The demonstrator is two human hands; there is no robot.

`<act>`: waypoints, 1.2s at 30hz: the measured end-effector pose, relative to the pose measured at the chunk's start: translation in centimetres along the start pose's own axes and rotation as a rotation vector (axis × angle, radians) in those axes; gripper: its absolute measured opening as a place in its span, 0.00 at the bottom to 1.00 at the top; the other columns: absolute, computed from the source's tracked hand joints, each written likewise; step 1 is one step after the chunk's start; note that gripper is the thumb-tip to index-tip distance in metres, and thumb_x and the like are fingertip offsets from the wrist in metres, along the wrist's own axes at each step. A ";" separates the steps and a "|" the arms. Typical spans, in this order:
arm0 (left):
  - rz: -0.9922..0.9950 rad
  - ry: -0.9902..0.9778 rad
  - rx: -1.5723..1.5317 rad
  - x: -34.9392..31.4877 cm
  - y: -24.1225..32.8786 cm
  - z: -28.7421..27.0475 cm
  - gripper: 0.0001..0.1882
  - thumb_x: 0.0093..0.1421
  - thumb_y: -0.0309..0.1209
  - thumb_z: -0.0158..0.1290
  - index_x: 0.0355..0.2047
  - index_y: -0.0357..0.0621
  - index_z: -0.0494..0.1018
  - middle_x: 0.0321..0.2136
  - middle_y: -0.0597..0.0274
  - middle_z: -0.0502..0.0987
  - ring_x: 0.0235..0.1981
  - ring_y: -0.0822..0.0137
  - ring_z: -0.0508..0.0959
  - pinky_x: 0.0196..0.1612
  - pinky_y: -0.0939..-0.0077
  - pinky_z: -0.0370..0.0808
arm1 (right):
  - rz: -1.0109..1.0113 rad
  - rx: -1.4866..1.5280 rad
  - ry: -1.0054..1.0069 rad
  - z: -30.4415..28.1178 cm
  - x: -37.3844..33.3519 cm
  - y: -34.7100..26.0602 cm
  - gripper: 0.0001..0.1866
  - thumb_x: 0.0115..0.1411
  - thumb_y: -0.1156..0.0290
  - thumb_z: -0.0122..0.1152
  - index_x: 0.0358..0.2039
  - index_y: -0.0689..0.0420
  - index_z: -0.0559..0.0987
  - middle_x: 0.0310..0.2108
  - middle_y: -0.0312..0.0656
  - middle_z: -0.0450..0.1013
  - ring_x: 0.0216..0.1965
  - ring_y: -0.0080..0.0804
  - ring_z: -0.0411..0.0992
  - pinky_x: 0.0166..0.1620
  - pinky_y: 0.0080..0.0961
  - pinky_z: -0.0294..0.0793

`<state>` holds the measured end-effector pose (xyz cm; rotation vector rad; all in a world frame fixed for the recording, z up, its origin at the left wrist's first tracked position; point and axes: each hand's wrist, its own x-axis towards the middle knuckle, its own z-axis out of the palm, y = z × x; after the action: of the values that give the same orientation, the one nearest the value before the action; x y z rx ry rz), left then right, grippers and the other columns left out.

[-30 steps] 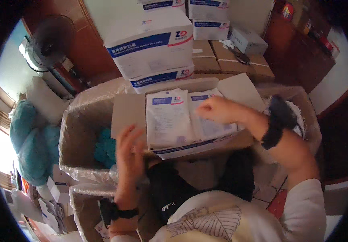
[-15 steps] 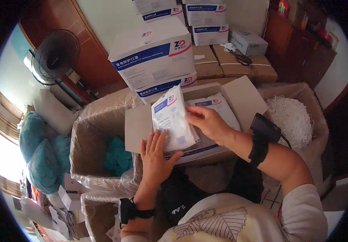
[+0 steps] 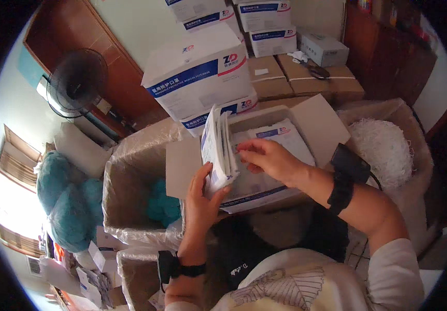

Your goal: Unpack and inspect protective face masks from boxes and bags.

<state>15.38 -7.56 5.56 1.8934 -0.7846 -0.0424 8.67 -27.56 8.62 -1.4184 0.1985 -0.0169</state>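
A small stack of flat white packets (image 3: 216, 150) with blue print stands tilted on edge over the left part of an open carton (image 3: 265, 199). My left hand (image 3: 202, 197) grips the stack at its lower left, thumb in front and fingers behind. The packets' edges fan slightly apart at the top. Beside their right edges is my right hand (image 3: 265, 158), its fingers curled and the tips drawn together; whatever they pinch, if anything, is too small to make out. Under the right hand, more white packets (image 3: 280, 137) lie inside the carton.
A plastic-lined box (image 3: 122, 192) with teal bundles stands left, another lined box below it. At right, a lined box (image 3: 415, 171) holds white shredded strands (image 3: 381, 150). Large white cartons (image 3: 197, 67) are stacked behind. Scissors (image 3: 317, 71) lie on brown boxes. A fan (image 3: 75, 83) stands far left.
The stack has turned from showing its printed front to standing edge-on. My left hand has gone from resting against it to gripping it; my right fingers have come off its front packet.
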 end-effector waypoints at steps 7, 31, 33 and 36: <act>-0.055 -0.038 -0.179 0.1 -0.9 -0.4 0.30 0.43 0.22 0.58 0.49 0.39 0.63 0.43 0.54 0.69 0.45 0.62 0.69 0.49 0.70 0.64 | -0.004 -0.012 0.053 0.6 -0.3 -0.3 0.16 0.56 0.61 0.54 0.41 0.57 0.70 0.32 0.34 0.68 0.30 0.19 0.66 0.35 0.18 0.68; -0.040 -0.063 -0.049 -0.1 -0.6 -0.2 0.31 0.46 0.29 0.58 0.52 0.42 0.62 0.48 0.53 0.65 0.49 0.60 0.67 0.51 0.68 0.64 | -0.209 -0.330 0.160 1.1 0.7 1.2 0.10 0.56 0.65 0.50 0.32 0.60 0.72 0.27 0.36 0.70 0.28 0.20 0.68 0.28 0.20 0.66; 0.162 -0.067 0.244 0.0 1.7 0.5 0.30 0.44 0.28 0.59 0.50 0.44 0.65 0.47 0.51 0.66 0.48 0.55 0.68 0.50 0.67 0.65 | -0.068 -0.141 0.138 1.1 0.4 0.7 0.12 0.56 0.65 0.50 0.33 0.61 0.72 0.28 0.38 0.71 0.29 0.24 0.68 0.30 0.23 0.67; 0.171 -0.077 0.315 -0.4 1.9 1.0 0.32 0.41 0.30 0.60 0.50 0.46 0.66 0.48 0.51 0.66 0.48 0.51 0.67 0.49 0.64 0.65 | 0.107 0.154 0.088 1.7 0.4 0.1 0.15 0.54 0.64 0.50 0.33 0.65 0.71 0.28 0.44 0.72 0.31 0.34 0.70 0.34 0.29 0.68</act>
<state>13.81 -8.59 6.55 2.1211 -1.0525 0.1214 9.27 -25.96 8.76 -1.2532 0.3384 -0.0061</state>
